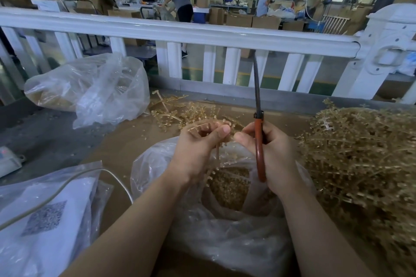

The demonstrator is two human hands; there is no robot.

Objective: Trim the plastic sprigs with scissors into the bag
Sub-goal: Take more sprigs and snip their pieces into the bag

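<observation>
The left hand [200,141] pinches a tan plastic sprig [217,149] directly over the mouth of the clear plastic bag [171,164], its stem hanging down toward the heap of clippings inside. Just beside it, the right hand [270,153] is wrapped round the orange-handled scissors [258,141]; their dark blades point up and away from the sprig, so they must swing down to it. Whether the blades are parted is hard to make out.

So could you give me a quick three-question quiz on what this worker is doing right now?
1. True or false: the right hand holds the scissors with blades pointing up.
2. What does the left hand pinch? A) a sprig B) tape C) a cable
3. What lies directly below both hands?

Key: 1 true. 2 A. 3 the open clear bag with trimmed bits inside; the untrimmed pile lies on the right.
</observation>
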